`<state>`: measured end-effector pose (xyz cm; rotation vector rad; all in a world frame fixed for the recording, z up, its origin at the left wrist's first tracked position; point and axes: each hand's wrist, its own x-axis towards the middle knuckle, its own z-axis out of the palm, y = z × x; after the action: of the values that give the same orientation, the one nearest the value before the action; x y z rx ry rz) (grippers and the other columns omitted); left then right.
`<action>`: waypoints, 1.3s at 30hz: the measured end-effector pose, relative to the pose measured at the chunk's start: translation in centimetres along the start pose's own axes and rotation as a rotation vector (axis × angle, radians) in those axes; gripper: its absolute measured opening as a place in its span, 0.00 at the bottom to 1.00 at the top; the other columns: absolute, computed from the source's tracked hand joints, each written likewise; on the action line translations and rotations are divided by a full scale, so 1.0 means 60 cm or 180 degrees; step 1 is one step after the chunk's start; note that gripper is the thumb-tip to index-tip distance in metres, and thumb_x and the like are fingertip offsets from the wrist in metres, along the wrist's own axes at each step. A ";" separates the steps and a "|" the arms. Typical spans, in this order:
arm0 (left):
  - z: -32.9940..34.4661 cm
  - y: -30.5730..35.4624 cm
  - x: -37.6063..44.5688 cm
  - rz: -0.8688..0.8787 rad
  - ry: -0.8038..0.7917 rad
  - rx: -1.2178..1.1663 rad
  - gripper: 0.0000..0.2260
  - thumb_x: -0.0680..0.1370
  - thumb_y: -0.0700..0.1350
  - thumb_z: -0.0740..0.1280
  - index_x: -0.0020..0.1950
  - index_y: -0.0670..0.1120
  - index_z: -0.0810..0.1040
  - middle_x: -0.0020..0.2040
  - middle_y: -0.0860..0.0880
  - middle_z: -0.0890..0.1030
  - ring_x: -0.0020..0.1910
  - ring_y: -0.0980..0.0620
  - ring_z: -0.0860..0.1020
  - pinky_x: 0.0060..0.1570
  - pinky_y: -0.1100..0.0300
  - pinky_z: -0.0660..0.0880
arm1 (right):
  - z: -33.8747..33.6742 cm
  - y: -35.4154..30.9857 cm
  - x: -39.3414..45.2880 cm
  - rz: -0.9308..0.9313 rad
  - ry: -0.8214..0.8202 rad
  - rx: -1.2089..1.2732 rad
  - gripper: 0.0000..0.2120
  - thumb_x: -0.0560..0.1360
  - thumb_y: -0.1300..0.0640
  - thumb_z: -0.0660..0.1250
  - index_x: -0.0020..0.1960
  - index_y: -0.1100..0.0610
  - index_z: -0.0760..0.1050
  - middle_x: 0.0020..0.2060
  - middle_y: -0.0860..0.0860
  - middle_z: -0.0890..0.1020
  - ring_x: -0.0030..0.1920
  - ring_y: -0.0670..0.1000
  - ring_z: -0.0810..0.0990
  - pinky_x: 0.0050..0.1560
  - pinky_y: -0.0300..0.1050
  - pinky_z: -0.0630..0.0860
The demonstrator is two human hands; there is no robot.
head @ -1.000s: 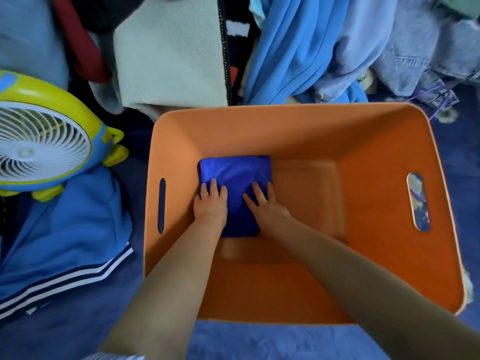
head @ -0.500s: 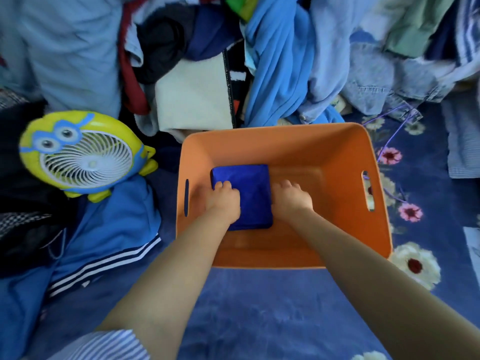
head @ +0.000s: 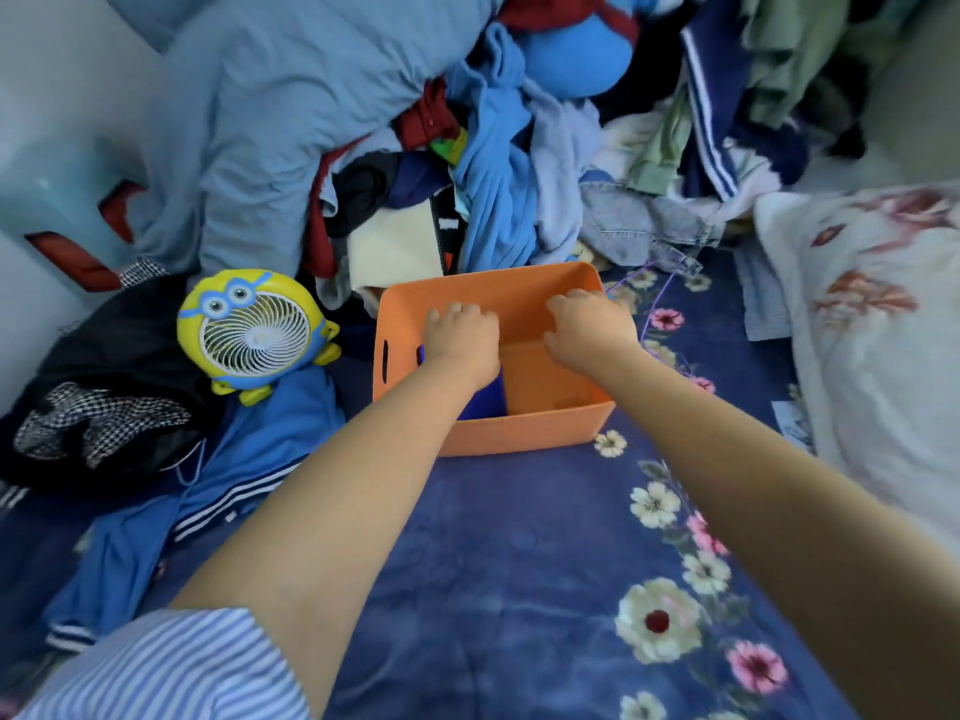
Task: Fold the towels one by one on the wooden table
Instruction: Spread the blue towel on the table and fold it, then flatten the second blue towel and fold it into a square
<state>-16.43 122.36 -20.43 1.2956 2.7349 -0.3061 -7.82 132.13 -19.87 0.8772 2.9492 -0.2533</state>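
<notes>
Both my arms reach up the middle of the frame over the flowered blue bedsheet (head: 519,563), where the lower centre lies open. The orange bin (head: 524,426) stands at centre with its top open; my left hand (head: 460,337) and right hand (head: 589,330) hang over it, and the blue towel (head: 485,402) fills its left part while the right part of its floor is bare. Across the top a clothes heap (head: 493,163) crowds its far wall. To the left, a yellow fan (head: 252,332) and a striped blue jacket (head: 208,475) block the way; at right, a floral white quilt (head: 878,330).
</notes>
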 end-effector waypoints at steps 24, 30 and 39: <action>-0.108 0.490 -0.732 0.3056 0.0863 0.0679 0.16 0.79 0.45 0.58 0.66 0.41 0.70 0.66 0.41 0.70 0.67 0.43 0.66 0.65 0.51 0.63 | -0.044 0.139 -1.027 0.2854 0.0951 -0.0257 0.16 0.77 0.55 0.59 0.61 0.60 0.71 0.59 0.58 0.74 0.61 0.60 0.71 0.55 0.49 0.70; -0.109 0.678 -0.996 0.3963 0.1060 0.0661 0.16 0.78 0.45 0.58 0.64 0.43 0.73 0.64 0.42 0.72 0.65 0.43 0.68 0.63 0.52 0.65 | -0.051 0.180 -1.367 0.3646 0.0962 -0.0448 0.18 0.77 0.53 0.58 0.65 0.58 0.69 0.62 0.57 0.73 0.62 0.59 0.72 0.55 0.50 0.72; -0.094 0.933 -1.344 0.4699 0.1096 0.0414 0.14 0.79 0.44 0.57 0.62 0.42 0.74 0.62 0.43 0.73 0.64 0.43 0.68 0.58 0.52 0.67 | -0.054 0.238 -1.788 0.4545 0.0817 -0.0657 0.20 0.77 0.52 0.58 0.66 0.58 0.68 0.64 0.57 0.72 0.63 0.59 0.70 0.59 0.50 0.69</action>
<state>77.92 97.41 -8.56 3.0344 1.2032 -0.0848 89.76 86.75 -8.11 2.6601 1.6953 0.2531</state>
